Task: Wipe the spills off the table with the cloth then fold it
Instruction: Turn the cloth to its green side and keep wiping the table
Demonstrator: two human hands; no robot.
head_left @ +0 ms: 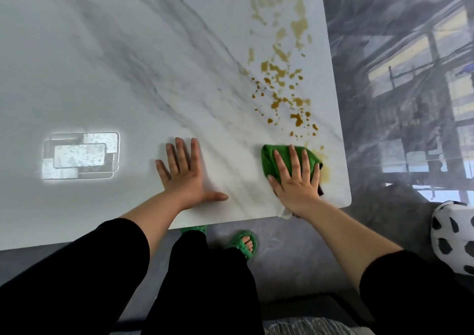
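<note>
Two hands flat, fingers spread | right hand (295, 181) presses green cloth (269, 159) near the white marble desk (102, 65) front right corner | left hand (184, 174) on bare desk | brown spills (279, 88) beyond the cloth

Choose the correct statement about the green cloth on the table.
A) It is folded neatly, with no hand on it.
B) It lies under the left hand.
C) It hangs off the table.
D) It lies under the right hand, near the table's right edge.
D: the right hand presses flat on the bunched green cloth beside the table's right edge; the left hand rests on bare marble.
</note>
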